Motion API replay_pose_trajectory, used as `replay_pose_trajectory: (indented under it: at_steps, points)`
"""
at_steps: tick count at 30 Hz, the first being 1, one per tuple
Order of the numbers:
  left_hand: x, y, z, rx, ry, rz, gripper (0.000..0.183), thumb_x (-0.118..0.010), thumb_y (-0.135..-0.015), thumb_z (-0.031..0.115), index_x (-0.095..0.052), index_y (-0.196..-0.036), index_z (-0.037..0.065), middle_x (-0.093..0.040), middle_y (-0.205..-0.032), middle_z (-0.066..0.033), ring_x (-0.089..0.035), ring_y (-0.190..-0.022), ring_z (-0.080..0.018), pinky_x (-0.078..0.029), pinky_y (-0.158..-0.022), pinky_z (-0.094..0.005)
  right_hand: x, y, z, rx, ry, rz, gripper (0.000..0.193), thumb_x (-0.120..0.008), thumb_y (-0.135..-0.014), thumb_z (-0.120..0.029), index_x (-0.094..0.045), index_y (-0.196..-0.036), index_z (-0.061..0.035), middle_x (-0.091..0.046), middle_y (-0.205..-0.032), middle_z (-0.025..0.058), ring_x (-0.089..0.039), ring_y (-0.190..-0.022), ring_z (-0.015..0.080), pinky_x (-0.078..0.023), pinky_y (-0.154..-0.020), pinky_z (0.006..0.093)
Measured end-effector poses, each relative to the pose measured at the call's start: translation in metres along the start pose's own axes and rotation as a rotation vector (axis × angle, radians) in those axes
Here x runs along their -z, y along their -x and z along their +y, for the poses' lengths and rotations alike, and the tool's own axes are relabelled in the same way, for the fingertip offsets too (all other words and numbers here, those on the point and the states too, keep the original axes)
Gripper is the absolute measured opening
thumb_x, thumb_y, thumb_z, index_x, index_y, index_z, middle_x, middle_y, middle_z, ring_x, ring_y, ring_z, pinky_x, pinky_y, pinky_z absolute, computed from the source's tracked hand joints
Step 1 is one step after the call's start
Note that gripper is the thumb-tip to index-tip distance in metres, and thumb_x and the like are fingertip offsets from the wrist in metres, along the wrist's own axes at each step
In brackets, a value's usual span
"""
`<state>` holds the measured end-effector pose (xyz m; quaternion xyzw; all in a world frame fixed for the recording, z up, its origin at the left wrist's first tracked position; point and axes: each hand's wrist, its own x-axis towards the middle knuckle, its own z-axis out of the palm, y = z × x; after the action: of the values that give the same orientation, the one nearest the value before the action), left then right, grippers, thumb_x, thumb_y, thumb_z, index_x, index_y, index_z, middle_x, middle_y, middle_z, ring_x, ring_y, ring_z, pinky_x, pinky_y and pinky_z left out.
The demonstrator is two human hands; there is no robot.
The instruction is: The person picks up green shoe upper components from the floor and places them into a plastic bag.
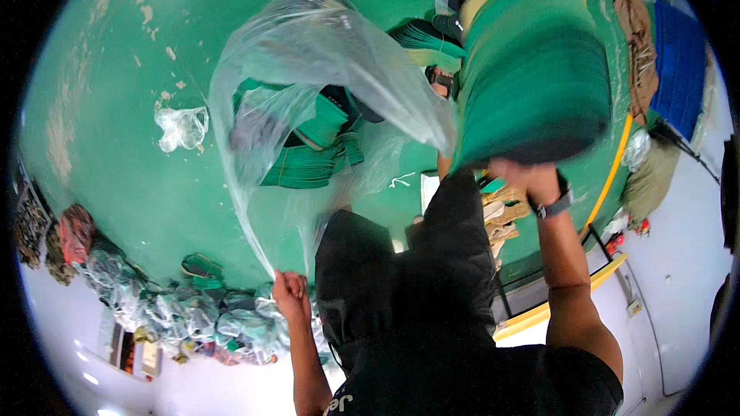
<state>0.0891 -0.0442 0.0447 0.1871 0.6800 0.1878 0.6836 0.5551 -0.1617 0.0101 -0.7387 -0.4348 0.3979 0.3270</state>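
Note:
My left hand is closed on the rim of a large clear plastic bag, which hangs open and spreads out over the floor. Inside the bag lie several green and black insole bundles, seen partly through the film. In my right hand is a thick stack of green insoles, gripped at its dark lower end and smeared by motion. This stack is raised to the right of the bag. The fingers under the stack are partly hidden.
More insole stacks lie on the green floor beyond the bag. A crumpled clear plastic piece is at the left. Many filled plastic bags line the wall at lower left. Tan pieces lie beside my right leg.

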Motion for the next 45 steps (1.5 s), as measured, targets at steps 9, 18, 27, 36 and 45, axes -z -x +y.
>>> replay_pose_trajectory:
  at_steps: [9,18,27,36,45]
  points:
    - [0.028,-0.019,0.013,-0.227,0.422,-0.175,0.027,-0.039,-0.092,0.02,-0.053,-0.086,-0.002,-0.029,-0.047,0.0037,-0.027,-0.044,-0.0061,-0.024,-0.049,-0.0226,-0.298,-0.09,-0.074,0.314,0.192,-0.485,0.094,-0.075,-0.047,-0.039,-0.035,-0.12,0.0039,-0.047,-0.107,0.0187,-0.044,-0.1,0.0335,-0.032,-0.088,0.04]
    - [0.05,0.002,-0.022,-0.142,0.255,-0.047,0.011,-0.052,-0.085,0.012,-0.054,-0.089,0.002,-0.046,-0.064,-0.0005,-0.037,-0.054,-0.0077,-0.028,-0.05,-0.0219,-0.383,-0.068,-0.141,0.087,0.294,-0.314,0.091,-0.076,-0.048,-0.039,-0.035,-0.116,0.0065,-0.047,-0.103,0.0204,-0.043,-0.099,0.0335,-0.033,-0.086,0.0403]
    - [0.036,0.004,0.011,-0.204,0.092,0.008,0.02,-0.045,-0.09,0.015,-0.054,-0.082,0.0,-0.033,-0.052,0.0042,-0.027,-0.047,-0.0041,-0.02,-0.045,-0.0208,-0.344,-0.056,-0.119,0.22,0.17,-0.043,0.084,-0.07,-0.061,-0.033,-0.029,-0.122,0.0079,-0.033,-0.124,0.0223,-0.032,-0.117,0.037,-0.023,-0.098,0.0443]
    - [0.021,-0.003,0.005,-0.266,-0.042,-0.004,0.016,-0.048,-0.088,0.012,-0.055,-0.086,-0.001,-0.035,-0.053,0.0046,-0.029,-0.048,-0.0037,-0.022,-0.046,-0.0207,-0.249,-0.041,-0.027,-0.103,0.713,-0.486,0.031,-0.058,-0.066,-0.02,-0.062,-0.092,-0.0044,-0.059,-0.072,0.0144,-0.054,-0.076,0.0343,-0.042,-0.071,0.0451]
    - [0.097,-0.019,-0.073,-0.142,-0.714,-0.141,0.028,-0.049,-0.082,0.019,-0.055,-0.098,-0.003,-0.057,-0.073,-0.0119,-0.053,-0.066,-0.0231,-0.043,-0.061,-0.0375,-0.179,0.07,-0.076,-0.11,0.279,-0.499,0.051,-0.037,-0.086,-0.049,-0.053,-0.072,-0.003,-0.056,-0.074,0.0197,-0.054,-0.073,0.0363,-0.039,-0.061,0.0453]
